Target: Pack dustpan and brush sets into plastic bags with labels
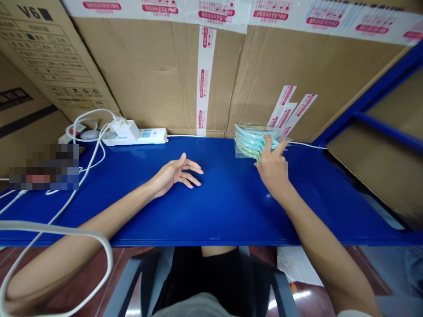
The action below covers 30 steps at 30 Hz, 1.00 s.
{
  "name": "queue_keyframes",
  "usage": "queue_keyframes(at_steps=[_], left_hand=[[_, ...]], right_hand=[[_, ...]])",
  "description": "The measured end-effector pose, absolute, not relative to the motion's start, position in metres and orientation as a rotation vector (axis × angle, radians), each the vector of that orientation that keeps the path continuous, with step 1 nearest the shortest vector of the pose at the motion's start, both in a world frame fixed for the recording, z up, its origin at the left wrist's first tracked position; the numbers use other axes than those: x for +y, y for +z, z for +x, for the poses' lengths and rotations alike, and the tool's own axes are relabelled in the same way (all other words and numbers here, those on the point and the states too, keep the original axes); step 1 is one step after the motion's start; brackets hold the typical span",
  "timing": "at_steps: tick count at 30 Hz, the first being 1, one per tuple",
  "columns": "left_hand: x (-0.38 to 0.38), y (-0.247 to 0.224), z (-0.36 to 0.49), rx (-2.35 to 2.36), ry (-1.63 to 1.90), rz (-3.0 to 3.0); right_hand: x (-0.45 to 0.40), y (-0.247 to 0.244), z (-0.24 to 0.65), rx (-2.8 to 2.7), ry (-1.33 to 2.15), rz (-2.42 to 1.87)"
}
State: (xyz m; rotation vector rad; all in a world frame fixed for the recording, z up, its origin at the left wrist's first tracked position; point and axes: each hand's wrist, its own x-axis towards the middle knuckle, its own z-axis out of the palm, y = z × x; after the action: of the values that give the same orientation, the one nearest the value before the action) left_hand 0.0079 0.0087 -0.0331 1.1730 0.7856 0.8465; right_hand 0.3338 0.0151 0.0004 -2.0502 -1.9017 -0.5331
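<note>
My left hand (180, 174) is at the middle left of the blue table (211, 207), fingers loosely spread and holding nothing. A ring shows on one finger. At the back right, my right hand (273, 165) grips the near right part of a clear plastic bag (243, 152). Its thumb is at the near edge and its fingers lie over the top. Inside the bag are several light blue and pale green curved plastic pieces (253, 140), stacked together and looking like hangers. My fingers cover the right end of the pack.
A white power strip (153, 136) with a plugged-in adapter (125, 129) stands at the back left. White cables (90, 165) loop over the left side and near my left forearm. Cardboard (158, 75) walls the back; a blue metal frame (390, 130) is at right.
</note>
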Motion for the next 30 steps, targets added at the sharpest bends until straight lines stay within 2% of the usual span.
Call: queue_keyframes(at_steps=[10, 30], left_hand=[[0.007, -0.032, 0.009, 0.807, 0.834, 1.188], [0.008, -0.032, 0.009, 0.804, 0.837, 1.184]], right_hand=[[0.018, 0.023, 0.341, -1.763, -0.526, -2.036], [0.033, 0.016, 0.352, -1.638, -0.494, -1.922]])
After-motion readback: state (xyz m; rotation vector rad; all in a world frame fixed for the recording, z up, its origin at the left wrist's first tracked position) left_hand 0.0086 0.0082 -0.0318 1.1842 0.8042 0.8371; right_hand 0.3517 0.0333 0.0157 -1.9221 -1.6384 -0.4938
